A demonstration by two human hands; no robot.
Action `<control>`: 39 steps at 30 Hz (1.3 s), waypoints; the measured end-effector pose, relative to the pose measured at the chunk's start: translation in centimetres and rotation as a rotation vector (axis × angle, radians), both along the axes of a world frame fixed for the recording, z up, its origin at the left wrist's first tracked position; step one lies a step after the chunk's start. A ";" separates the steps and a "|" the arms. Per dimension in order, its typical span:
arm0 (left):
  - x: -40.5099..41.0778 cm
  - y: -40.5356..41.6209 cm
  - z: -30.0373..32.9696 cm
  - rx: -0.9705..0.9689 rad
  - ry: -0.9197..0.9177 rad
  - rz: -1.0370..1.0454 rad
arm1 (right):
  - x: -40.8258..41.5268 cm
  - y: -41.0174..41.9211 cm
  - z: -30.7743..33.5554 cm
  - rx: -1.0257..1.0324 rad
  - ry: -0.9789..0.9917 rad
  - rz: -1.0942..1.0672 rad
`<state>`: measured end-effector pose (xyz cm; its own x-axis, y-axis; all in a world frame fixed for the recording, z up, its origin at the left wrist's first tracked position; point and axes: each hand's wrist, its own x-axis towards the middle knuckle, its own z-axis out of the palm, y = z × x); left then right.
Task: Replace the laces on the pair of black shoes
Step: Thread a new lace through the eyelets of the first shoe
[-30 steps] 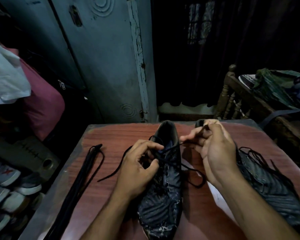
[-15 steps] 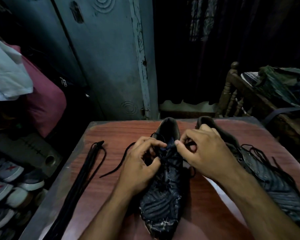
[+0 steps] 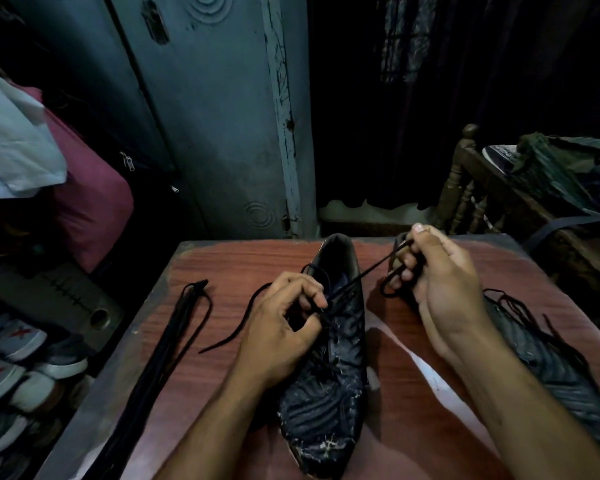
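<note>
A worn black shoe lies toe toward me in the middle of the red-brown table. My left hand pinches the black lace at the shoe's upper eyelets. My right hand grips the same lace's right end, pulled taut up and to the right, with a loop hanging below its fingers. The lace's other end trails left across the table. A second black shoe lies to the right, partly hidden by my right forearm, with loose laces on it.
A bundle of black laces lies along the table's left edge. Several shoes are stacked on the floor at left. A grey metal cabinet stands behind the table, and a wooden chair with clothes is at right.
My right hand has moved from the shoe's eyelets up and to the right, drawing the lace taut. My left hand stays at the eyelets.
</note>
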<state>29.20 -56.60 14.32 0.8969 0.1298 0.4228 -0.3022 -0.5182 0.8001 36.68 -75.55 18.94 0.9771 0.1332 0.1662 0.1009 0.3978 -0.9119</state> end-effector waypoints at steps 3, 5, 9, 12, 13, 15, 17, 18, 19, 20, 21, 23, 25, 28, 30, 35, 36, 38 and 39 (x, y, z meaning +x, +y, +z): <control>0.0 0.0 0.0 0.002 -0.002 -0.007 | -0.2 0.2 0.5 0.093 0.017 -0.010; 0.1 0.1 -0.1 0.015 -0.005 -0.008 | -0.2 0.1 0.5 0.114 0.020 0.002; 0.0 0.3 -0.1 -0.012 -0.005 -0.017 | -0.1 0.1 0.1 0.105 0.026 -0.001; -0.2 0.2 0.2 -0.052 0.002 -0.052 | -0.2 0.3 0.1 0.093 0.044 0.021; -0.2 0.2 0.3 -0.060 0.018 -0.071 | -0.2 0.4 0.1 0.093 0.051 0.026; -0.3 0.4 0.4 -0.077 0.039 -0.117 | -0.2 0.5 0.1 0.095 0.053 0.039; -0.4 0.6 0.6 -0.096 0.023 -0.162 | -0.2 0.6 0.1 0.103 0.050 0.046; -0.4 0.6 0.6 -0.103 0.007 -0.171 | -0.2 0.6 0.1 0.103 0.052 0.048; -0.4 0.7 0.6 -0.107 -0.005 -0.160 | -0.2 0.6 0.0 0.102 0.052 0.048; -0.4 0.6 0.6 -0.110 -0.007 -0.132 | -0.2 0.6 0.0 0.099 0.049 0.048; -0.4 0.6 0.6 -0.115 -0.007 -0.096 | -0.3 0.6 0.0 0.096 0.044 0.049; -0.3 0.6 0.3 -0.117 -0.030 -0.041 | -0.4 0.7 0.1 0.091 0.031 0.048; -0.2 0.8 0.2 -0.113 -0.060 0.005 | -0.4 0.7 0.2 0.086 0.014 0.041; -0.3 0.8 0.4 -0.091 -0.086 0.050 | -0.3 0.7 0.2 0.067 -0.007 0.023; -0.5 0.7 0.6 -0.065 -0.076 0.045 | -0.3 0.7 0.0 0.033 -0.033 0.003; -0.8 1.1 0.9 -0.075 0.000 0.034 | -0.3 0.5 -0.4 -0.034 -0.087 -0.040; -0.8 1.2 0.9 -0.083 0.009 0.038 | -0.2 0.4 -0.5 -0.066 -0.113 -0.058; -0.8 1.3 0.8 -0.086 0.015 0.049 | -0.1 0.3 -0.8 -0.218 -0.208 -0.117; -0.8 1.4 0.8 -0.072 0.009 0.051 | 0.0 0.2 -0.9 -0.313 -0.269 -0.137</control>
<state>28.42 -55.22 15.10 0.8921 0.2052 0.4026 -0.2694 -0.4739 0.8384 36.64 -75.30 18.00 0.9165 0.0893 0.3899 0.3844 0.0728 -0.9203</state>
